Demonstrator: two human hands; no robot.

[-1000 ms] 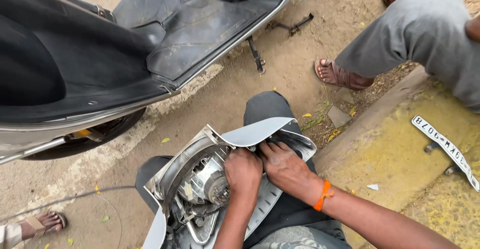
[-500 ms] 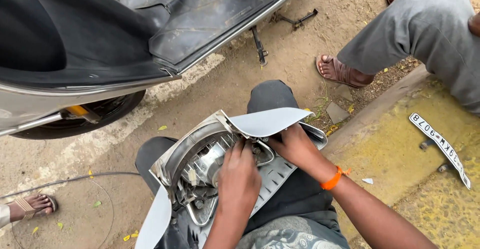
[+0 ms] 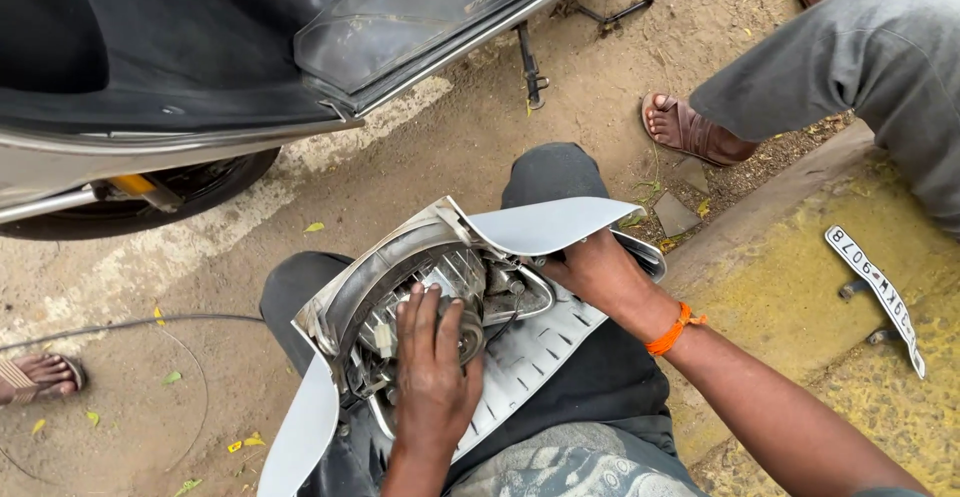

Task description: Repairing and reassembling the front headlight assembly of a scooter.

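At lower centre of the frame, a grey plastic scooter headlight housing with its silver reflector (image 3: 420,287) rests across the person's dark-trousered lap. The left hand (image 3: 432,372) lies on the round lamp unit, fingers (image 3: 425,317) curled close together over it. The right hand (image 3: 598,269), with an orange wristband (image 3: 675,329), grips the housing's pale upper panel (image 3: 550,225). A black scooter (image 3: 250,47) fills the upper left.
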